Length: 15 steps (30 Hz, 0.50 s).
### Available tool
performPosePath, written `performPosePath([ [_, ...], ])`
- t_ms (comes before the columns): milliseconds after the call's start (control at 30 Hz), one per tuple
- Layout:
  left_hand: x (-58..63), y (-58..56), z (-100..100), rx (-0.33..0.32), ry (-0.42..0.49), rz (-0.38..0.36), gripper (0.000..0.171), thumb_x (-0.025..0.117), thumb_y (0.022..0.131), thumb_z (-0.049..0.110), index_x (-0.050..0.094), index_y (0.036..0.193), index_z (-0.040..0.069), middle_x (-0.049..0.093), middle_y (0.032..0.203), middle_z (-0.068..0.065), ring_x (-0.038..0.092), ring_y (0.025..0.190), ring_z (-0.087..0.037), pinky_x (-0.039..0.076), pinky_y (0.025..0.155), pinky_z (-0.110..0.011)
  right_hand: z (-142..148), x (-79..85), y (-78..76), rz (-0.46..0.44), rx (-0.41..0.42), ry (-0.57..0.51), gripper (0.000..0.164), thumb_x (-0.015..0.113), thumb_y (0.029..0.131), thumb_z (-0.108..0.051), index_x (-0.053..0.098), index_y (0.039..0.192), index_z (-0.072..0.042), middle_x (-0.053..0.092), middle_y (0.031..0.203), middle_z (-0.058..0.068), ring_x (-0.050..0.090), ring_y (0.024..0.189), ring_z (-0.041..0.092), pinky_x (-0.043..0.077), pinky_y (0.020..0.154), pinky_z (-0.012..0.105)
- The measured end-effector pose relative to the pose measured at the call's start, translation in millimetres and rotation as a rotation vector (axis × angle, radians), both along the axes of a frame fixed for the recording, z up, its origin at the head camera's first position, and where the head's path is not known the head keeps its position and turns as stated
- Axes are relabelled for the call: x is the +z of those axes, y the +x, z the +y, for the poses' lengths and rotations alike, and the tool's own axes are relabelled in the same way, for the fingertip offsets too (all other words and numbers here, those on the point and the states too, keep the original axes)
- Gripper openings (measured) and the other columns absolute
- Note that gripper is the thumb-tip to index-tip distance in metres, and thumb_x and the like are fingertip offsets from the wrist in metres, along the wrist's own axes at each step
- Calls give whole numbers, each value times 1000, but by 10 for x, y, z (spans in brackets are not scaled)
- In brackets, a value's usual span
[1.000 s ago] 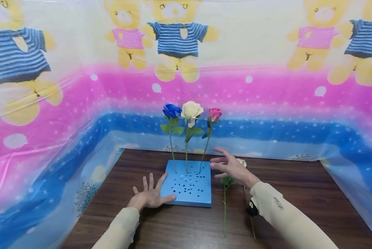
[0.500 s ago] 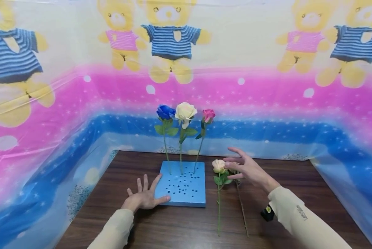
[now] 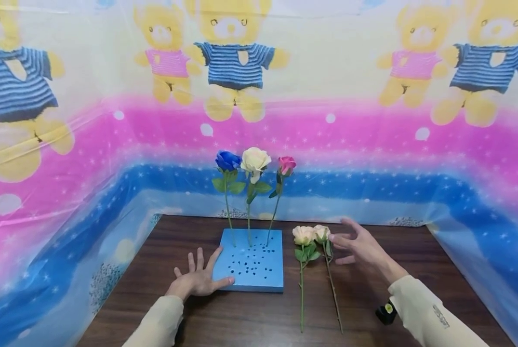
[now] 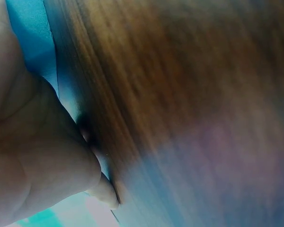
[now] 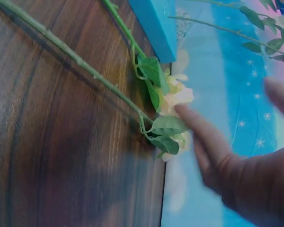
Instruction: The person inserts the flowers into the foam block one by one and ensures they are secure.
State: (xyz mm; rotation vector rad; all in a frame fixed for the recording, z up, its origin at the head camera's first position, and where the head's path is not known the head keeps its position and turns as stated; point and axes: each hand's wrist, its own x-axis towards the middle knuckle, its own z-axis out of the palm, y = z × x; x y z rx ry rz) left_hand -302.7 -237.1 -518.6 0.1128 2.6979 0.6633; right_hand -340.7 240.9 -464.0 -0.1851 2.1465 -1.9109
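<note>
Cream-sleeved left hand (image 3: 198,279): fingers straight and spread apart, index finger along the nine o'clock edge and thumb over the near corner of a square, sky-blue block (image 3: 252,282) pierced by many small dark holes. With the block as dial centre and twelve at the far side of the head view, this hand lies at eight o'clock. Right hand (image 3: 365,250): at three o'clock, fingers extended and apart, gripping nothing; in the right wrist view one fingertip overlaps pale petals, and contact cannot be told.

Just beside these fingers lie two long-stemmed, green-leaved roses, heads side by side: the inner cream rose (image 3: 304,235), stem pointing to six o'clock, and the outer cream rose (image 3: 321,233), stem slanting slightly toward five.

Standing in the block, toward its twelve o'clock edge: a deep-blue rose (image 3: 228,161) at eleven, a large ivory rose (image 3: 255,161) at twelve, a small pink rose (image 3: 286,165) at one, its stem leaning outward.

At five o'clock from the right hand, beside the sleeve: a small black box (image 3: 386,314) with a yellow disc.

Outermost: a dark-brown, wood-grained table (image 3: 241,320); beyond, from nine through twelve to three, a bear-printed sheet (image 3: 311,58) banded cream, pink and blue.
</note>
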Motion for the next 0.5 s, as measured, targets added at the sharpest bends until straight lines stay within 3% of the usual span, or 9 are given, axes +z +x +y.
performPosePath([
  [133, 1, -1, 14, 1, -5, -1, 119, 60, 95, 88, -1, 181, 34, -21, 180, -32, -17, 165, -59, -10, 117, -92, 21, -50, 73, -92, -43, 22, 99, 75, 110, -22, 6, 179, -5, 36, 170, 40, 45, 152, 61, 63, 97, 65],
  [333, 2, -4, 6, -3, -4, 1, 119, 60, 95, 89, 0, 181, 33, -19, 181, -32, -15, 165, -60, -10, 117, -92, 42, -161, 123, -140, -33, 103, 97, 79, 107, -23, 16, 176, 0, 37, 168, 42, 53, 145, 60, 66, 88, 63],
  [500, 3, -3, 4, -8, 1, -3, 119, 61, 95, 88, 0, 181, 33, -20, 180, -33, -16, 165, -60, -10, 117, -92, 39, -289, 180, -203, -19, 141, 101, 86, 101, -23, 20, 175, 1, 30, 170, 44, 55, 143, 60, 67, 84, 61],
])
